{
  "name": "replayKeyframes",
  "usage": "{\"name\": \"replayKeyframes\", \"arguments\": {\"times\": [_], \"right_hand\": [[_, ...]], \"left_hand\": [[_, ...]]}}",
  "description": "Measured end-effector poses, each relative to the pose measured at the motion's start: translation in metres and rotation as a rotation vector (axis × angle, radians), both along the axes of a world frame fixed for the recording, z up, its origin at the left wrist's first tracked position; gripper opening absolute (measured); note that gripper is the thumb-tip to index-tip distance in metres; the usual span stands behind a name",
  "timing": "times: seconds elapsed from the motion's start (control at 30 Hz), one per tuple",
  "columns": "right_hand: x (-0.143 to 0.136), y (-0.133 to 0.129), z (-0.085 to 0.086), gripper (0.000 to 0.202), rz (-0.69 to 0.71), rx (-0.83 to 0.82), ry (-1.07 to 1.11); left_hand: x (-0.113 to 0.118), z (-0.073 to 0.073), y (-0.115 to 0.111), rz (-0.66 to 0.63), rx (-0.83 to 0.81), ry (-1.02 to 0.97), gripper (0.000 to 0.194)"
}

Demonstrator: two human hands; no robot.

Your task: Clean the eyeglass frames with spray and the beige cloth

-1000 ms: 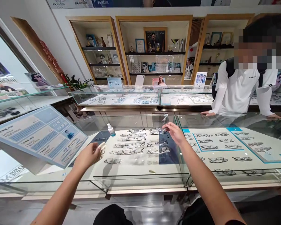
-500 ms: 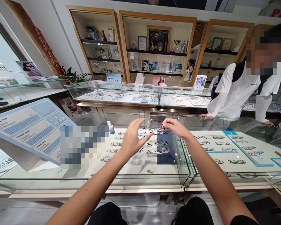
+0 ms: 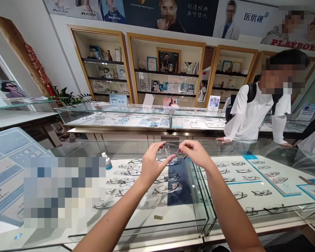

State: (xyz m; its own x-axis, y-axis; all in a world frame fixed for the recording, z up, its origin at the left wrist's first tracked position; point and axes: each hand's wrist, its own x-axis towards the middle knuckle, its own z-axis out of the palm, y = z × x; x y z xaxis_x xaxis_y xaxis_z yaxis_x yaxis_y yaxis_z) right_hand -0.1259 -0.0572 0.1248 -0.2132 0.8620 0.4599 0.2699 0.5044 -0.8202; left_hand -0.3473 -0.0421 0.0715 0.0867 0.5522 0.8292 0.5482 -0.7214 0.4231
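A pair of thin-framed glasses (image 3: 171, 149) is held up above the glass display counter (image 3: 94, 241). My left hand (image 3: 153, 162) grips the glasses from the left, its thumb and fingers at the frame. On the other side my right hand (image 3: 195, 152) pinches them, with a dark temple piece showing by its fingers. Under the glass, below my hands, several pairs of eyeglasses (image 3: 168, 188) lie in rows, some over a dark blue panel (image 3: 180, 196).
A small white-capped bottle (image 3: 107, 162) stands left of my hands. A blue and white sign (image 3: 9, 175) is at the far left. Across the room, a person in a white shirt (image 3: 257, 112) leans on another display counter (image 3: 126, 120). Shelves line the wall.
The view has tilted up and shifted, showing more of the wall posters. My left hand has closed from a spread pose onto the glasses, and my hands are nearer each other.
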Motion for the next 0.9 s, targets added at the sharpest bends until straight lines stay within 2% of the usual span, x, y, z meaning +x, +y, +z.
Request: {"name": "replayKeyframes", "arguments": {"times": [0.07, 0.17, 0.3, 0.4, 0.7, 0.9], "right_hand": [[0.000, 0.002, -0.006, 0.016, -0.157, 0.133, 0.051], [-0.003, 0.010, -0.026, 0.039, -0.343, 0.279, 0.103], [-0.017, 0.023, -0.058, 0.054, -0.377, 0.316, 0.065], [-0.028, 0.028, -0.074, 0.056, -0.376, 0.317, 0.057], [-0.035, 0.036, -0.089, 0.054, -0.463, 0.370, 0.026], [-0.036, 0.038, -0.095, 0.055, -0.489, 0.374, -0.015]], "left_hand": [[-0.002, 0.000, 0.008, 0.037, 0.000, -0.044, 0.056], [-0.008, -0.004, 0.021, 0.115, 0.008, -0.116, 0.055], [-0.015, -0.014, 0.029, 0.196, -0.020, -0.177, 0.055], [-0.017, -0.022, 0.029, 0.229, -0.013, -0.194, 0.054], [-0.016, -0.030, 0.023, 0.273, 0.103, -0.151, 0.057], [-0.017, -0.034, 0.027, 0.289, 0.202, -0.129, 0.058]]}}
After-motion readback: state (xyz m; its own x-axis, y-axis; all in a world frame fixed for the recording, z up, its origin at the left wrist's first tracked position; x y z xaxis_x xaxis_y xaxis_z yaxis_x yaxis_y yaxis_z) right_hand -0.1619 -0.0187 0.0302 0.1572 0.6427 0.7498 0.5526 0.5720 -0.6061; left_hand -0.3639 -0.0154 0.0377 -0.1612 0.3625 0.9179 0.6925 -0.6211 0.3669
